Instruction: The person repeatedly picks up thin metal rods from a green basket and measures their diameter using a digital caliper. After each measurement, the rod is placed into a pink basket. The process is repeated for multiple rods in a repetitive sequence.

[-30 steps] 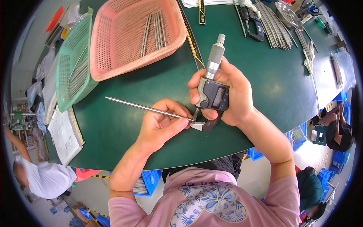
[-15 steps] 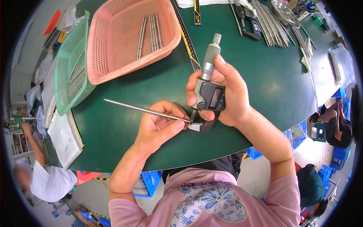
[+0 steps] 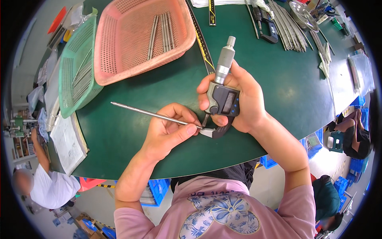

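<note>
My left hand [image 3: 169, 129] is closed on a slim metal rod [image 3: 145, 112], pinched between thumb and fingers near its right end. The rod slants up to the left over the green table. My right hand [image 3: 246, 97] wraps round a digital micrometer [image 3: 224, 99], its barrel pointing up and its frame curving down toward my left hand. The rod's right end lies at the micrometer's jaws, between spindle and anvil; whether both faces touch it is too small to tell. My right thumb rests alongside the micrometer's barrel.
A pink basket [image 3: 104, 63] holding several rods stands at the far left, beside a green basket [image 3: 65, 97] with more rods. A ruler [image 3: 201, 42] lies beyond my hands. Many rods [image 3: 288, 28] and a second micrometer [image 3: 269, 30] are at the far right. Papers [image 3: 67, 145] lie left.
The table and baskets shift slightly in the picture. My grip on the rod and the micrometer stays much the same, with the rod's end still at the jaws.
</note>
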The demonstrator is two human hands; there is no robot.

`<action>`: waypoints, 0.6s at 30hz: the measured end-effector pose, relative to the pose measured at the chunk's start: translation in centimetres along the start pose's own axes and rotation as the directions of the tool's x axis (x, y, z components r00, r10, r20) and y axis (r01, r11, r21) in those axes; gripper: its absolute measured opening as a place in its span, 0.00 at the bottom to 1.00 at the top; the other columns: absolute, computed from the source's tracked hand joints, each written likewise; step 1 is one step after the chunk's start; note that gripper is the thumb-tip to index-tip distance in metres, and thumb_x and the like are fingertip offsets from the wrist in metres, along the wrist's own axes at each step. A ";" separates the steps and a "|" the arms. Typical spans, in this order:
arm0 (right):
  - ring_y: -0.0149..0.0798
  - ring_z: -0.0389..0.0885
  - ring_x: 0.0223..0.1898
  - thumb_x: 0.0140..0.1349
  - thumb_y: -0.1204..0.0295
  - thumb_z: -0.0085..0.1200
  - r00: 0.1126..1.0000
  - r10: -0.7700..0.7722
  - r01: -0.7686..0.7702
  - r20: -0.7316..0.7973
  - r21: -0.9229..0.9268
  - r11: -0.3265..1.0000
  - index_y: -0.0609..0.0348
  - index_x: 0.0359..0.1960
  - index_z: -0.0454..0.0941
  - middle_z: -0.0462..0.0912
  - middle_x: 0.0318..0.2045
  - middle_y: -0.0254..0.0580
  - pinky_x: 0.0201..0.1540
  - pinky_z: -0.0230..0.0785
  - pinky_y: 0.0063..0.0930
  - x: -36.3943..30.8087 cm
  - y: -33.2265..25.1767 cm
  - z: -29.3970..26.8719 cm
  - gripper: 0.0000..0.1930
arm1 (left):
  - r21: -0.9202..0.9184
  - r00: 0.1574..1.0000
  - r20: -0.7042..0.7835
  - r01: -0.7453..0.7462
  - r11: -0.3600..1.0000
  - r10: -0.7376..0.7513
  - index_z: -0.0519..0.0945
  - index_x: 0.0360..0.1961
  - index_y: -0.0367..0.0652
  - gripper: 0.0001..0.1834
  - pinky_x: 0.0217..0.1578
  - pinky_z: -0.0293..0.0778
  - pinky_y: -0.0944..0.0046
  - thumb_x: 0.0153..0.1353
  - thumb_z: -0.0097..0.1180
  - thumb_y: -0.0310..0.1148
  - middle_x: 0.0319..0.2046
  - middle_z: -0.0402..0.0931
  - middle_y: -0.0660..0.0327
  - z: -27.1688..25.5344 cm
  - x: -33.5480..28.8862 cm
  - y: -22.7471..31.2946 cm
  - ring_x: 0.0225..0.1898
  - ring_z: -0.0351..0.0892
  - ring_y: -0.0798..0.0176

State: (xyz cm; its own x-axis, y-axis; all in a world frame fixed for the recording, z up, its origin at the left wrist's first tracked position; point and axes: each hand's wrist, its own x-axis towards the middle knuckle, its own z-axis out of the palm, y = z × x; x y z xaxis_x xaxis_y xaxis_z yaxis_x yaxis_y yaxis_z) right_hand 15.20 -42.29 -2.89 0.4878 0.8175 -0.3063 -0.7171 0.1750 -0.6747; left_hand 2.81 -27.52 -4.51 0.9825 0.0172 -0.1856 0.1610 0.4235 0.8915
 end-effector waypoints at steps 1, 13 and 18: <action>0.32 0.66 0.11 0.60 0.44 0.21 1.000 0.009 -0.009 0.011 0.016 1.000 0.66 0.31 0.71 0.76 0.20 0.44 0.13 0.59 0.20 0.1 0.0 -0.1 0.34 | -0.002 1.000 0.003 -0.007 1.000 0.007 0.70 0.31 0.37 0.07 0.35 0.70 0.70 0.53 0.56 0.23 0.31 0.73 0.58 0.0 -0.1 0.0 0.33 0.73 0.69; 0.36 0.67 0.09 0.59 0.45 0.26 0.995 0.070 -0.083 0.072 0.186 0.979 0.68 0.33 0.71 0.76 0.21 0.51 0.12 0.59 0.22 0.3 0.3 -0.8 0.33 | 0.129 0.989 0.025 -0.146 0.981 0.144 0.69 0.29 0.35 0.07 0.33 0.71 0.66 0.52 0.54 0.24 0.29 0.72 0.54 0.4 -0.3 0.8 0.31 0.73 0.65; 0.30 0.68 0.13 0.61 0.47 0.24 0.991 0.011 -0.026 0.130 0.110 0.994 0.65 0.32 0.71 0.76 0.20 0.41 0.14 0.60 0.19 0.7 0.7 -1.3 0.31 | 0.366 0.944 0.313 -0.022 0.930 -0.101 0.71 0.29 0.34 0.04 0.32 0.72 0.68 0.54 0.51 0.25 0.28 0.72 0.53 5.6 1.6 5.9 0.30 0.74 0.65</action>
State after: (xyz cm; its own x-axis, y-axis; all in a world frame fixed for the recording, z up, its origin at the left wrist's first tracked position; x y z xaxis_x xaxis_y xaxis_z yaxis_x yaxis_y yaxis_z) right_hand 15.66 -42.36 -4.47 0.4107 0.8839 -0.2238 -0.7796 0.2131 -0.5889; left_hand 5.82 -30.08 2.82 0.9408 -0.3105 -0.1358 0.1626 0.0619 0.9847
